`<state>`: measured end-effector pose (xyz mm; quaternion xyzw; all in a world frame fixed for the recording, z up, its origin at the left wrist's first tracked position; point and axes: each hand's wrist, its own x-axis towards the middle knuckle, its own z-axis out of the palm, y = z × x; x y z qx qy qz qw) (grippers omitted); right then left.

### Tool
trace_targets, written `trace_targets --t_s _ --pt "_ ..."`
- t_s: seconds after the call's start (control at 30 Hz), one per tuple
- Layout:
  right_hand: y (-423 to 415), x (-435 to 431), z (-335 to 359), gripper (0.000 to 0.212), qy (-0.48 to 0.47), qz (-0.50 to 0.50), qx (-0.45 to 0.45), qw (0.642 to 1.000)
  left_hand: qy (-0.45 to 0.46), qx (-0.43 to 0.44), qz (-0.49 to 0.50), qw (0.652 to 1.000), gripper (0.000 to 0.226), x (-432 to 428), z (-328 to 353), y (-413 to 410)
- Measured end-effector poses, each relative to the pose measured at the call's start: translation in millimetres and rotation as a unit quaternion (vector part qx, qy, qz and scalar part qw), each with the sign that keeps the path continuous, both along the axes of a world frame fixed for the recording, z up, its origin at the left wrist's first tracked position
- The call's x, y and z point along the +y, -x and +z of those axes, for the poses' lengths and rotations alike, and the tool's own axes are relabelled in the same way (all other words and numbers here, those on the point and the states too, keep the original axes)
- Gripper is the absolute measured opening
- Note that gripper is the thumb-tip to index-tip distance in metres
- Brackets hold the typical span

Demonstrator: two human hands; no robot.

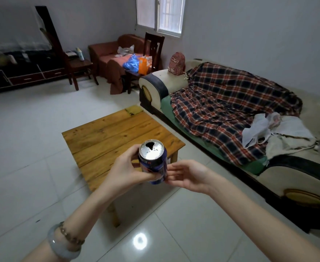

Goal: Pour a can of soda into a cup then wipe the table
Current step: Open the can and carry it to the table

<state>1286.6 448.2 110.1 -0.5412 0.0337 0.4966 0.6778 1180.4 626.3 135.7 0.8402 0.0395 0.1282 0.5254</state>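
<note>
Over the tabletop's (106,133) near corner, left hand (125,169) grasps the opened can (153,163), right hand (189,175) loose against it; pouring needs a cup, unseen.

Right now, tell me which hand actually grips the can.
The left hand, the one wearing bracelets: its fingers curl round the can. The right hand only touches the can's side with relaxed fingers.

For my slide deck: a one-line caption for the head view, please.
Left hand grips an opened can by a wooden table while the right hand touches its side.
</note>
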Motion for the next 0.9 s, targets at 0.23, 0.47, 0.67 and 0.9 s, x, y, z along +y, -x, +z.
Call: trace_targets --t_s 0.23,0.47,0.67,0.9 --pt "-93.3 39.6 -11.3 0.030 -0.008 0.021 0.018 1.000 -0.008 0.026 0.059 0.998 0.071 27.0 -9.7 -84.1" --pt "-195.7 101.8 -25.9 0.028 0.005 0.053 0.005 0.999 -0.009 0.031 0.106 0.994 0.073 78.1 -28.0 -175.8" --pt "-292.9 178.9 -29.4 0.028 0.025 0.096 0.005 0.995 -0.011 0.042 0.141 0.989 0.074 143.5 -36.8 -257.9" --pt "-377.2 280.4 -39.7 0.022 0.060 0.166 -0.015 0.984 0.001 0.047 0.205 0.978 0.072 220.1 -57.1 -323.5"
